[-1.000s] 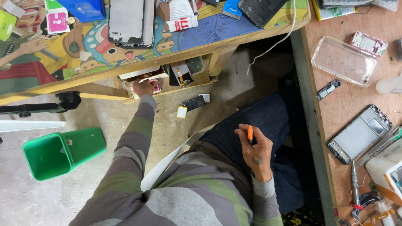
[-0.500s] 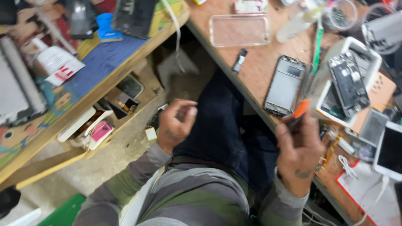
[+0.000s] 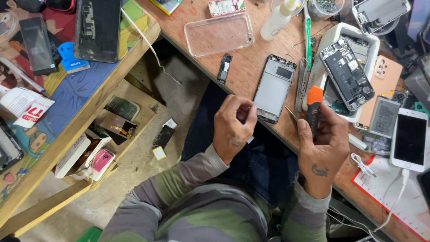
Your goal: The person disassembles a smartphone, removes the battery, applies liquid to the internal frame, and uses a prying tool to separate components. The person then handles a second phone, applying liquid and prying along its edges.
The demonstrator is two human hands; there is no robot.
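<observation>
My left hand (image 3: 233, 127) is curled over my lap, fingers pinched on a small part that I cannot make out. My right hand (image 3: 320, 141) grips a screwdriver with an orange-and-black handle (image 3: 313, 105); a thin metal tip (image 3: 291, 114) pokes out toward the left hand. Just beyond both hands, an empty phone frame (image 3: 274, 87) lies on the wooden bench (image 3: 251, 60). An opened phone with its boards showing (image 3: 347, 74) rests on a white tray (image 3: 320, 62) to the right.
A clear phone case (image 3: 219, 33), a small black part (image 3: 224, 68), a white squeeze bottle (image 3: 278, 20), a white phone (image 3: 410, 139) on a cable. At left, a patterned table (image 3: 76, 103) with a phone back (image 3: 96, 29), a blue scraper (image 3: 71, 58) and a lower shelf (image 3: 125, 121).
My left hand came back from the low shelf at the left to my lap and closed. My right hand rose with the screwdriver to the bench edge; the view swung right.
</observation>
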